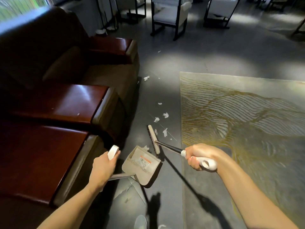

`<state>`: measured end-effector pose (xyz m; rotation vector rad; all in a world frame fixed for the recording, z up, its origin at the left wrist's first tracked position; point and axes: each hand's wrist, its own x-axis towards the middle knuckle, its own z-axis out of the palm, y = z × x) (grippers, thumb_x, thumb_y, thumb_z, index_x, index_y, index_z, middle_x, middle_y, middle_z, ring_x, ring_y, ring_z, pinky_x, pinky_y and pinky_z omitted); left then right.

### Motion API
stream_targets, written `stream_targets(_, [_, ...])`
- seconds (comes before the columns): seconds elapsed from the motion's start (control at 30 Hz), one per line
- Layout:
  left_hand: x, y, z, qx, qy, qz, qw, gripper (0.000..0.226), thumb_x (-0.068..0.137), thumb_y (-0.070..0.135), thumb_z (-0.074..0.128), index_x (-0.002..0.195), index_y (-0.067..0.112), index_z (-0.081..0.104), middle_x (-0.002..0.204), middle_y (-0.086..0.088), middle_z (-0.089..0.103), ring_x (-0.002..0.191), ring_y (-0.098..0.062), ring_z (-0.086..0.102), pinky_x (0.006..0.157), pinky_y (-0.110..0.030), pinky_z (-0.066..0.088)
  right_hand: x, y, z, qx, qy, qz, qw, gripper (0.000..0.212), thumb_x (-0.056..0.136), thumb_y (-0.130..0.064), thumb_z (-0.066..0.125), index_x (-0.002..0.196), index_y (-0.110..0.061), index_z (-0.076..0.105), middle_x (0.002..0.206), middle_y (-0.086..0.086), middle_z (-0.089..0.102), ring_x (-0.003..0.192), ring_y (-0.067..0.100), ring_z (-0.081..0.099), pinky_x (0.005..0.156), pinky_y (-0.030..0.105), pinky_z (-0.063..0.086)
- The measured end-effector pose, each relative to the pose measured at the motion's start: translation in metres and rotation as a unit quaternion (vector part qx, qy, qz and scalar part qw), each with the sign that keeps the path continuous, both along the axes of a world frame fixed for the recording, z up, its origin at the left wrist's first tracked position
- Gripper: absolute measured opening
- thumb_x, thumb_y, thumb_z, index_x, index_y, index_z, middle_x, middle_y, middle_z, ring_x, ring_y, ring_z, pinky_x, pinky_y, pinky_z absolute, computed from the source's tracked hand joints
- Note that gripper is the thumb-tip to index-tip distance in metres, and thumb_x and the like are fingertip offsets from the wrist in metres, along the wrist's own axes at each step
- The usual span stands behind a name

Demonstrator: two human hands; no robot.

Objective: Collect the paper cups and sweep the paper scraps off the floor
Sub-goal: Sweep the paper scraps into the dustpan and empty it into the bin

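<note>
My left hand curls round the dustpan handle; my right hand grips the broom (white grip end), the broom head apparently touching the dustpan. Paper scraps lie on the floor beyond it, between sofa and rug.

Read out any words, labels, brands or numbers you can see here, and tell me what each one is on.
Sticker on the dustpan: an orange band and a diamond-shaped symbol; its print is too blurred to read.
Broom, sofa, rug: no writing visible.
Nothing in this picture can be quoted as legible text.
</note>
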<state>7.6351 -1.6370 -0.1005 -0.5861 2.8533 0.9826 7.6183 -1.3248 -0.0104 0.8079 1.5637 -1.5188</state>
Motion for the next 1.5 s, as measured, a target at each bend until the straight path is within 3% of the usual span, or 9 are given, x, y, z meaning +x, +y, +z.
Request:
stream_targets(0.1, [0.041,-0.005,0.000,0.020,-0.020,0.035,0.999,0.043,0.094,0.049,0.047,0.072,0.012,0.054,0.069,-0.006,0.060,0.064,-0.018,0.055,0.055,-0.031,0.034,0.008,-0.005,-0.002,0.011,-0.007,0.036,0.999,0.039,0.083,0.008,0.038,0.114,-0.005,0.057,0.048,0.000,0.038,0.029,0.008,0.036,0.030,0.012,0.030])
stream_targets(0.23, [0.103,-0.017,-0.006,0.042,-0.041,0.073,0.996,0.041,0.093,0.049,0.048,0.083,0.011,0.060,0.071,-0.008,0.064,0.065,-0.021,0.060,0.057,-0.033,0.041,0.032,-0.014,-0.009,0.031,-0.008,0.077,0.996,0.057,0.081,0.008,0.037,0.137,0.006,0.038,0.056,0.001,0.035,0.032,0.007,0.034,0.031,0.012,0.028])
stream_targets(0.37, [0.164,-0.036,-0.013,0.057,-0.061,0.106,0.991,0.033,0.093,0.046,0.051,0.090,0.014,0.060,0.071,-0.005,0.065,0.065,-0.019,0.062,0.054,-0.031,0.043,0.061,-0.029,-0.014,0.010,-0.033,0.114,0.993,0.037,0.082,0.009,0.038,0.112,-0.004,0.056,0.052,0.001,0.037,0.031,0.008,0.035,0.031,0.012,0.030])
stream_targets(0.6, [0.256,-0.075,-0.018,0.079,-0.120,0.123,0.982,0.025,0.094,0.041,0.051,0.096,0.017,0.057,0.079,-0.002,0.063,0.070,-0.016,0.062,0.055,-0.025,0.042,0.118,-0.072,-0.038,0.023,-0.067,0.189,0.979,0.016,0.079,0.007,0.038,0.079,-0.005,0.049,0.050,0.002,0.040,0.034,0.008,0.036,0.031,0.013,0.030])
stream_targets(0.77, [0.291,-0.079,-0.016,0.044,-0.136,0.132,0.981,0.030,0.094,0.041,0.050,0.088,0.014,0.061,0.073,-0.003,0.062,0.065,-0.017,0.060,0.051,-0.027,0.041,0.134,-0.092,-0.061,0.008,-0.095,0.208,0.974,0.017,0.081,0.007,0.037,0.076,-0.006,0.046,0.051,0.001,0.038,0.032,0.007,0.036,0.029,0.013,0.030])
stream_targets(0.97, [0.287,-0.075,-0.011,0.058,-0.146,0.143,0.977,0.024,0.093,0.043,0.051,0.092,0.020,0.058,0.080,-0.001,0.064,0.070,-0.016,0.062,0.060,-0.028,0.050,0.111,-0.107,-0.088,-0.010,-0.110,0.218,0.970,0.016,0.086,0.010,0.036,0.081,-0.003,0.045,0.051,0.002,0.039,0.030,0.007,0.036,0.030,0.011,0.029])
stream_targets(1.27, [0.224,-0.042,-0.001,0.072,-0.113,0.217,0.967,0.031,0.092,0.041,0.054,0.103,0.014,0.065,0.083,-0.003,0.067,0.074,-0.016,0.063,0.070,-0.034,0.052,-0.007,-0.078,-0.099,0.074,-0.007,0.314,0.947,0.011,0.081,0.009,0.041,0.080,0.005,0.051,0.056,0.008,0.045,0.030,0.012,0.035,0.033,0.013,0.029])
stream_targets(1.37, [0.203,-0.026,0.002,0.084,-0.094,0.241,0.962,0.032,0.093,0.039,0.054,0.104,0.012,0.065,0.087,-0.005,0.067,0.078,-0.016,0.063,0.072,-0.033,0.051,-0.040,-0.070,-0.101,0.128,0.050,0.370,0.919,0.013,0.076,0.008,0.043,0.071,0.000,0.051,0.056,0.010,0.049,0.033,0.015,0.037,0.036,0.014,0.030])
stream_targets(1.5, [0.183,-0.012,0.006,0.087,-0.075,0.273,0.955,0.038,0.094,0.039,0.053,0.113,0.007,0.062,0.089,-0.008,0.066,0.080,-0.020,0.061,0.070,-0.032,0.047,-0.053,-0.062,-0.105,0.211,0.108,0.472,0.849,0.019,0.078,0.005,0.041,0.084,0.001,0.059,0.046,0.008,0.047,0.040,0.020,0.044,0.045,0.023,0.038])
